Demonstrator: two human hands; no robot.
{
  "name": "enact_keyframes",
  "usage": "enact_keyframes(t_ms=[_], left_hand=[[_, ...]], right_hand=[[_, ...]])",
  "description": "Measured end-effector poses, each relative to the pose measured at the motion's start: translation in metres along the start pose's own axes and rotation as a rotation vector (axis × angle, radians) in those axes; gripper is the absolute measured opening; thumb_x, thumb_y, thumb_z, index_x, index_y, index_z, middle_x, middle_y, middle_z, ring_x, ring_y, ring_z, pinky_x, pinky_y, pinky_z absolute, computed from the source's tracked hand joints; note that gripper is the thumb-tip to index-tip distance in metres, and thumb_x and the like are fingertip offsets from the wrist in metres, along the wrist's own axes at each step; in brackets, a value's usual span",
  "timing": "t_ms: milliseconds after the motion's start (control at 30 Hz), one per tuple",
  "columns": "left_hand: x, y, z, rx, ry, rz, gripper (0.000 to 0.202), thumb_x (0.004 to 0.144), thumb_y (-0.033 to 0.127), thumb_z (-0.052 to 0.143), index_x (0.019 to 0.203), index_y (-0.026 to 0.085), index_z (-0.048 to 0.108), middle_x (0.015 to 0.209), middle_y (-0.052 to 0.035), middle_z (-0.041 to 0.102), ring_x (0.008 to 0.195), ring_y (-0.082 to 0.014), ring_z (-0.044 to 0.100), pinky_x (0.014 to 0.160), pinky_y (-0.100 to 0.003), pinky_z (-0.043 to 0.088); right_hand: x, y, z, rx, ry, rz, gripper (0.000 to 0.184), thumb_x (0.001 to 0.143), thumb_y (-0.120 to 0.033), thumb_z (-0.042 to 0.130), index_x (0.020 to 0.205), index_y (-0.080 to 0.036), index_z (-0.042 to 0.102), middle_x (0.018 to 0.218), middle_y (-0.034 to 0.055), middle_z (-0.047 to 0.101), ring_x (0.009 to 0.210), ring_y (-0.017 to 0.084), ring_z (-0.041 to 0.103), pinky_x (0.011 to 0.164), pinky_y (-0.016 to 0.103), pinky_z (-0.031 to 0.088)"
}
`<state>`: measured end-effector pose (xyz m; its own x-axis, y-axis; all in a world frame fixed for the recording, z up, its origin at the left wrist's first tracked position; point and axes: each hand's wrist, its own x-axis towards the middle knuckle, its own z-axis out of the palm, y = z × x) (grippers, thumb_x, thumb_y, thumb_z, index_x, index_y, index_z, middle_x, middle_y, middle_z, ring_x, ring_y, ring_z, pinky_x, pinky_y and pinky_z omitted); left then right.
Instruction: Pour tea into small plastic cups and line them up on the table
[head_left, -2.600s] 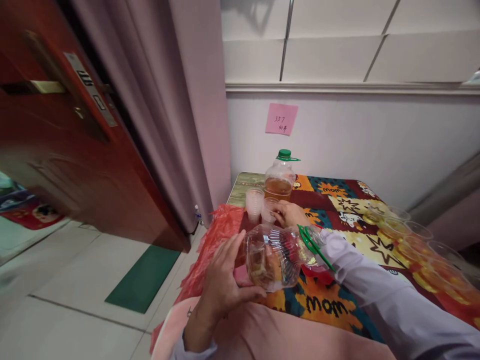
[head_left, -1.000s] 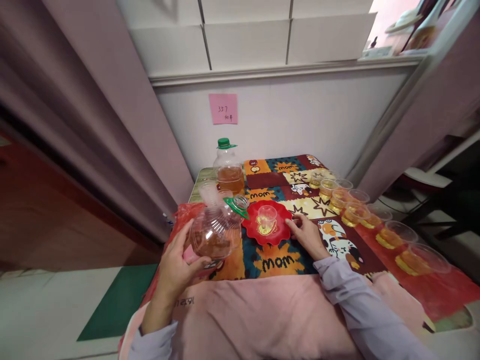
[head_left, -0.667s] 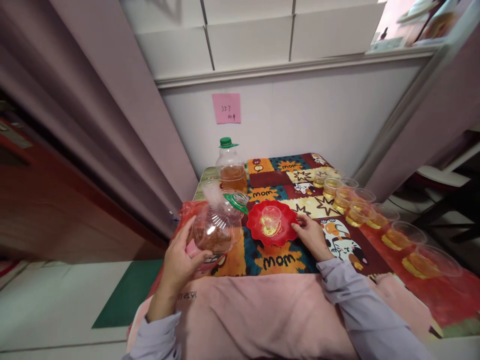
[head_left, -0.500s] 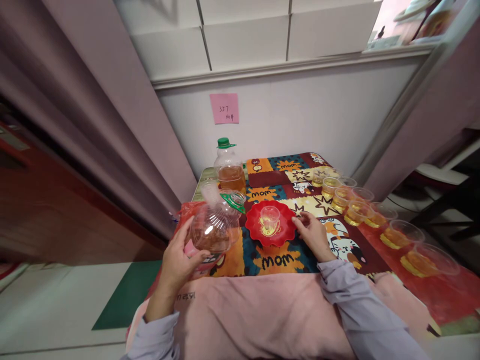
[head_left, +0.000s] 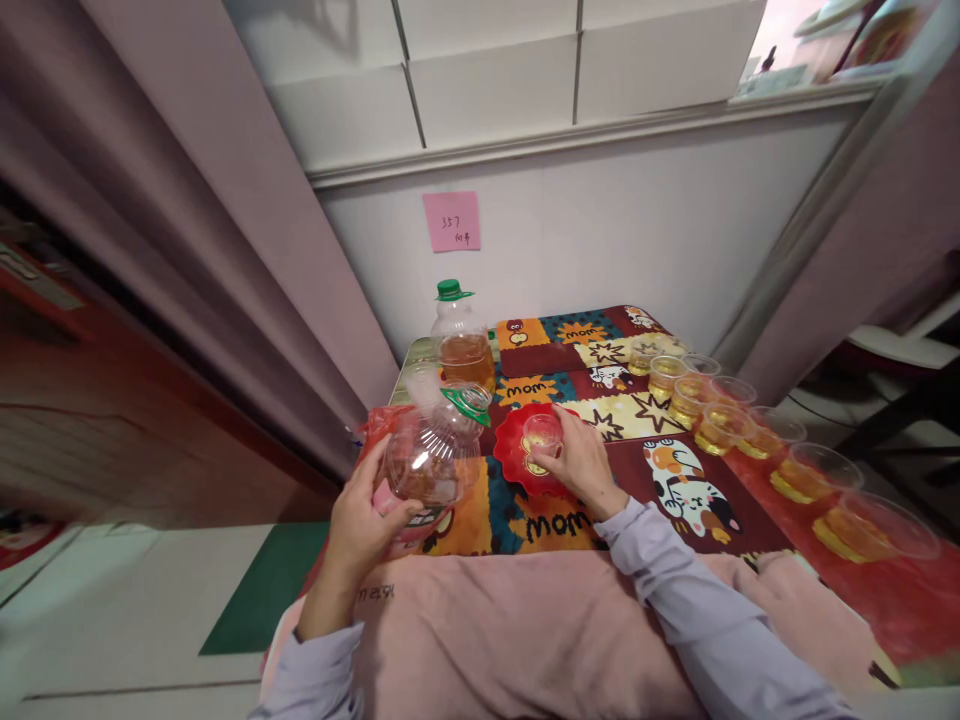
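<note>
My left hand [head_left: 360,525] is wrapped round the base of a clear plastic jug [head_left: 431,462] with a green collar, tilted and holding a little amber liquid. The jug's open mouth [head_left: 472,402] points toward a small clear cup [head_left: 541,433] standing on a red scalloped plate [head_left: 525,462]. My right hand [head_left: 576,462] lies over the plate with its fingers closed round that cup. A second jug [head_left: 463,345] with a green cap stands upright behind, about half full of amber liquid.
A patterned cloth [head_left: 675,480] covers the small table. Several clear cups of amber liquid [head_left: 720,420] line its right side, toward larger bowls [head_left: 874,525]. A stack of empty cups [head_left: 421,385] stands at the back left. A curtain and a red door are on the left.
My right hand has moved left from the plate's right edge onto the cup. The jug in my left hand has stayed tilted in about the same place. The view shifted slightly.
</note>
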<state>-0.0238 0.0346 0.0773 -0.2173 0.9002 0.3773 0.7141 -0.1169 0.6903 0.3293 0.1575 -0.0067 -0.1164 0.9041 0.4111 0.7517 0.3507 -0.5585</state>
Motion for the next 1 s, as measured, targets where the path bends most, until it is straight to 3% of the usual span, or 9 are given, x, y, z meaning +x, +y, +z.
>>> enact_keyframes(t_ms=[133, 367, 433, 533, 600, 700, 833, 900, 1000], left_hand=[[0.0, 0.002, 0.002, 0.045, -0.019, 0.034, 0.128, 0.073, 0.106, 0.076, 0.165, 0.017, 0.065, 0.163, -0.0252, 0.074, 0.153, -0.0495, 0.07, 0.129, -0.064, 0.054], [0.001, 0.003, 0.009, 0.138, -0.039, 0.09, 0.123, 0.076, 0.105, 0.074, 0.165, 0.021, 0.066, 0.164, -0.0239, 0.074, 0.15, -0.0486, 0.072, 0.127, -0.065, 0.056], [0.001, 0.004, 0.01, 0.15, -0.039, 0.104, 0.121, 0.076, 0.103, 0.075, 0.165, 0.022, 0.066, 0.165, -0.0229, 0.073, 0.151, -0.0485, 0.072, 0.126, -0.064, 0.056], [0.0, 0.006, 0.01, 0.15, -0.045, 0.11, 0.119, 0.077, 0.1, 0.077, 0.165, 0.021, 0.065, 0.164, -0.0225, 0.074, 0.15, -0.0475, 0.072, 0.127, -0.062, 0.056], [-0.001, 0.007, 0.01, 0.15, -0.048, 0.116, 0.118, 0.078, 0.098, 0.08, 0.166, 0.02, 0.065, 0.163, -0.0229, 0.074, 0.15, -0.0469, 0.073, 0.127, -0.061, 0.056], [-0.001, 0.008, 0.011, 0.184, -0.054, 0.129, 0.117, 0.078, 0.094, 0.084, 0.166, 0.02, 0.065, 0.164, -0.0229, 0.074, 0.15, -0.0463, 0.073, 0.127, -0.06, 0.057], [-0.002, 0.008, 0.012, 0.248, -0.065, 0.154, 0.117, 0.081, 0.093, 0.084, 0.169, 0.019, 0.063, 0.165, -0.0225, 0.073, 0.151, -0.045, 0.072, 0.127, -0.058, 0.057], [-0.004, 0.008, 0.014, 0.256, -0.072, 0.167, 0.122, 0.081, 0.097, 0.081, 0.17, 0.017, 0.062, 0.167, -0.024, 0.072, 0.152, -0.0453, 0.071, 0.128, -0.058, 0.056], [-0.009, 0.01, 0.019, 0.258, -0.075, 0.182, 0.13, 0.077, 0.104, 0.077, 0.171, 0.017, 0.061, 0.169, -0.0254, 0.07, 0.154, -0.0463, 0.069, 0.129, -0.06, 0.054]], right_hand=[[0.005, 0.006, 0.006, -0.009, -0.009, 0.023, 0.078, 0.093, -0.038, 0.089, 0.164, -0.018, 0.064, 0.152, 0.0252, 0.081, 0.13, 0.044, 0.081, 0.117, 0.061, 0.059], [0.013, 0.008, 0.004, -0.015, -0.039, 0.052, 0.079, 0.092, -0.038, 0.092, 0.163, -0.018, 0.065, 0.143, 0.0238, 0.084, 0.122, 0.042, 0.083, 0.111, 0.058, 0.062], [0.013, 0.006, 0.0, 0.017, 0.013, 0.034, 0.08, 0.092, -0.042, 0.091, 0.163, -0.016, 0.063, 0.149, 0.0267, 0.081, 0.131, 0.045, 0.08, 0.114, 0.062, 0.061], [0.002, -0.003, -0.007, 0.173, 0.211, -0.006, 0.077, 0.097, -0.056, 0.086, 0.16, -0.017, 0.064, 0.159, 0.029, 0.074, 0.149, 0.047, 0.07, 0.125, 0.067, 0.056], [-0.013, -0.016, -0.006, 0.393, 0.265, 0.032, 0.068, 0.103, -0.063, 0.079, 0.154, -0.021, 0.067, 0.154, 0.0261, 0.077, 0.143, 0.043, 0.074, 0.124, 0.064, 0.059], [-0.039, -0.047, 0.007, 0.846, 0.051, 0.178, 0.069, 0.101, -0.074, 0.077, 0.148, -0.024, 0.069, 0.148, 0.0234, 0.079, 0.132, 0.04, 0.08, 0.115, 0.06, 0.066], [-0.058, -0.091, 0.034, 1.315, -0.316, 0.379, 0.123, 0.075, -0.08, 0.101, 0.172, -0.028, 0.048, 0.175, 0.0264, 0.059, 0.152, 0.046, 0.07, 0.126, 0.066, 0.058], [-0.058, -0.104, 0.039, 1.445, -0.386, 0.418, 0.146, 0.065, -0.075, 0.11, 0.182, -0.032, 0.033, 0.184, 0.0265, 0.048, 0.159, 0.047, 0.065, 0.132, 0.067, 0.052], [-0.051, -0.111, 0.039, 1.56, -0.423, 0.358, 0.159, 0.058, -0.065, 0.117, 0.185, -0.037, 0.026, 0.186, 0.0224, 0.047, 0.166, 0.045, 0.057, 0.137, 0.065, 0.046]])
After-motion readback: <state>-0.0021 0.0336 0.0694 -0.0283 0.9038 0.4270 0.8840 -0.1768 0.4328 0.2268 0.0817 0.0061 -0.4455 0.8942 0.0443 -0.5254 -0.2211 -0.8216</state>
